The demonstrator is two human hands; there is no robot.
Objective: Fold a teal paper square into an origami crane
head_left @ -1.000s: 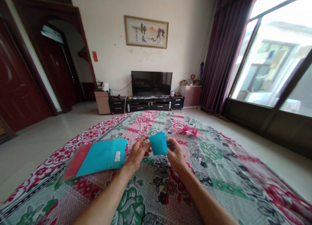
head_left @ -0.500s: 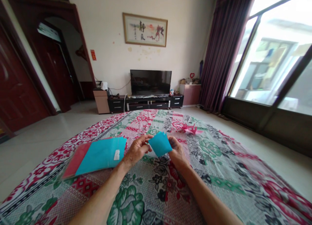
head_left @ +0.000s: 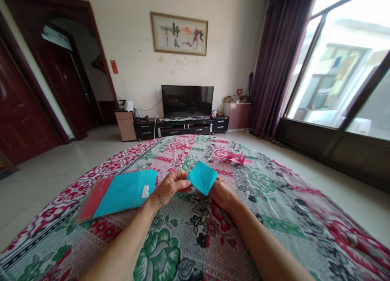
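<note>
A small blue folded paper square (head_left: 202, 177) is held above the patterned tablecloth, turned like a diamond with one corner pointing down. My left hand (head_left: 171, 187) pinches its left corner between thumb and fingers. At the right corner, my right hand (head_left: 222, 193) grips the paper, its fingertips partly hidden behind it. To the left of my left hand lies a clear packet of blue paper (head_left: 124, 193) with red paper (head_left: 94, 197) showing at its left end and a small white label.
Pink folded paper figures (head_left: 239, 158) sit on the round table's cloth (head_left: 265, 183), beyond my right hand. Past the table stand a television (head_left: 187, 101) on a low black cabinet (head_left: 173, 131), a curtain and a large window.
The blue paper has turned slightly and now shows a flat, smooth face with neat edges. My left fingers have closed on its left corner. The camera view has shifted a little.
</note>
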